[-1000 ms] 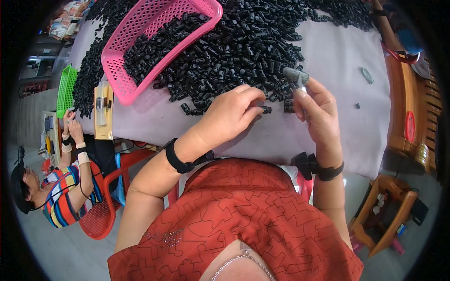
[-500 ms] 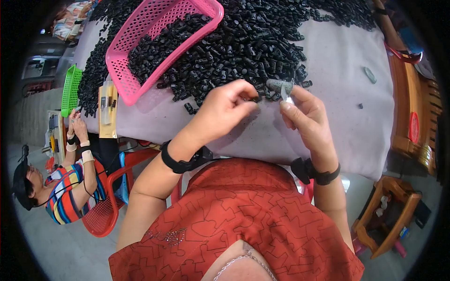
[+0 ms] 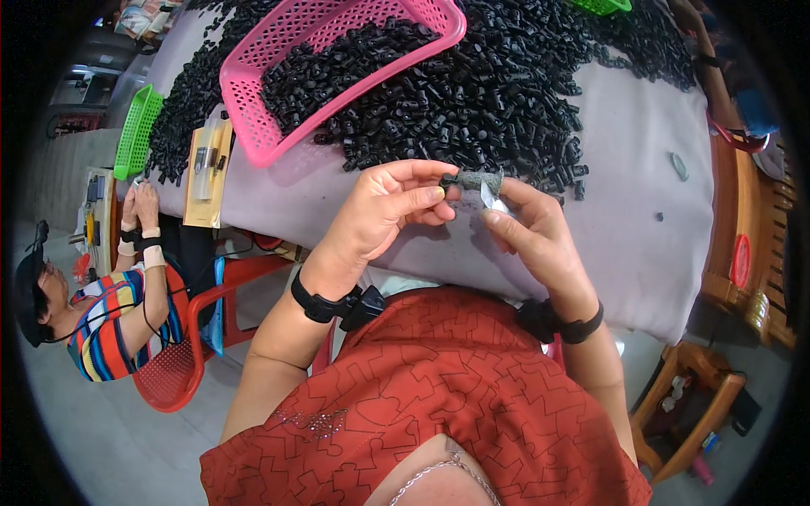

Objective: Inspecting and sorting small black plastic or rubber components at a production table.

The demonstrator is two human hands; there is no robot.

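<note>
Between the thumb and fingertips of my left hand is a small black plastic piece. My right hand pinches a short, shiny metal blade under its thumb. A grey, black-speckled sleeve seems to cover the right index fingertip, and its end meets the black piece. Both hands are close together over the table's near edge. Just beyond them spreads a large heap of similar small black plastic pieces.
A pink perforated basket lies tilted on the heap. At left are a yellow card pack, a green basket and a seated person. A greenish translucent scrap lies on the grey tablecloth; a wooden bench stands at right.
My left hand has come away from the heap's edge, and a black piece now shows in its fingers. The two hands have met, with the black piece against the right fingertip.
</note>
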